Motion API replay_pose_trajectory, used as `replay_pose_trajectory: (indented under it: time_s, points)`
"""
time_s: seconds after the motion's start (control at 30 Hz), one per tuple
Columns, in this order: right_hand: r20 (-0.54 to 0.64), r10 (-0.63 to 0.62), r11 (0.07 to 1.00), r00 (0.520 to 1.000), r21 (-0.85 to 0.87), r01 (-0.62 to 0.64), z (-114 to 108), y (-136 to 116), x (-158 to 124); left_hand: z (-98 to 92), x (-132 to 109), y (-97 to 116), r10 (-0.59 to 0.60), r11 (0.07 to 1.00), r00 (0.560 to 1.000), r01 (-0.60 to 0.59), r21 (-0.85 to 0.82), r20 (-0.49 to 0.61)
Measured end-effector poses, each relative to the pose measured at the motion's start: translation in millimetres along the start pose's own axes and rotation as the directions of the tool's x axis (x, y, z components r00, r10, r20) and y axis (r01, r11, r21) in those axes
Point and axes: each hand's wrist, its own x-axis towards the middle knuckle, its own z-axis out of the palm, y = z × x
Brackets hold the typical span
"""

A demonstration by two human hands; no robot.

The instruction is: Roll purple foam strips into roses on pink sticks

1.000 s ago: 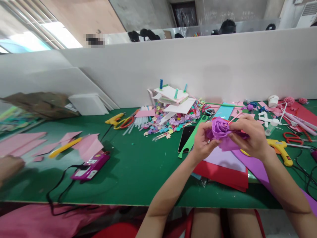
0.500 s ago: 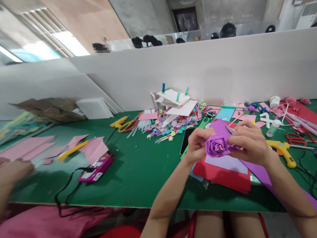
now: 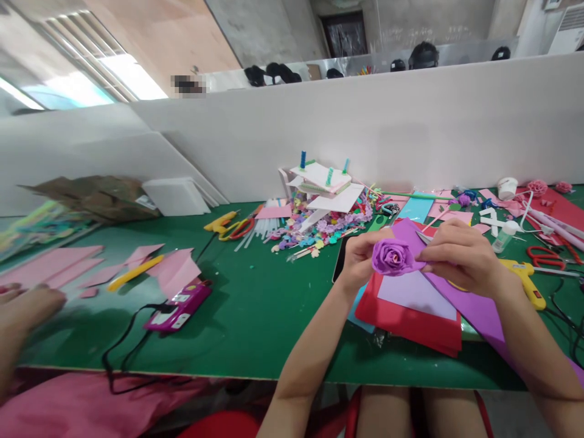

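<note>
A purple paper rose [image 3: 392, 257] with rolled, ruffled layers faces me over the stacked sheets. My left hand [image 3: 361, 258] is closed around its left side and back. From the right, my right hand [image 3: 460, 258] pinches the loose outer edge of the rose's paper. A metal blade [image 3: 424, 236] pokes out above the right fingers, and a yellow loop shows below that palm; they look like scissors tucked in the hand. Behind the rose stands more purple paper [image 3: 407, 230]. Under the hands lie a lavender sheet [image 3: 417, 298] and red sheets [image 3: 410, 331].
A long purple strip [image 3: 488, 319] crosses the table at right, near a yellow glue gun [image 3: 524, 283] and red-handled scissors [image 3: 545, 257]. Small flowers [image 3: 328, 222] are heaped centrally. Leftward are a magenta box [image 3: 182, 307], pink paper [image 3: 176, 274] and another person's hand [image 3: 34, 310].
The rose has shifted slightly left and up, its face turned a little. My right fingers have moved outward along its edge, so the hands are farther apart.
</note>
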Motion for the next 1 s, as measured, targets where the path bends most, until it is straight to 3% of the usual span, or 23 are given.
replay_pose_trajectory:
  time_s: [0.2, 0.4, 0.5, 0.67, 0.83, 1.0]
  points:
    - [-0.071, -0.004, 1.0, 0.997, -0.013, 0.003, 3, -2, 1, -0.5, 0, 1, -0.134, 0.991, 0.99, 0.135, -0.007, 0.052]
    - [-0.099, 0.018, 0.999, 0.995, 0.03, -0.015, 6, -1, 2, 6.9, -4, -3, -0.252, 0.964, 0.967, 0.249, -0.093, -0.021]
    - [-0.1, 0.042, 0.999, 0.994, 0.037, -0.038, 6, -2, 2, 12.4, -5, -4, -0.28, 0.953, 0.96, 0.279, -0.117, 0.013]
    - [-0.106, 0.12, 0.991, 0.987, 0.07, -0.113, 3, -2, 2, 18.1, -5, -1, -0.253, 0.966, 0.967, 0.253, -0.057, -0.005]
    - [-0.095, 0.303, 0.946, 0.948, 0.154, -0.286, 4, 3, -3, 17.8, -7, -2, -0.237, 0.971, 0.969, 0.237, -0.004, -0.066]
    - [-0.116, 0.388, 0.909, 0.914, 0.215, -0.358, 8, 5, -3, 19.9, -2, -4, -0.084, 0.996, 0.995, 0.086, 0.038, -0.055]
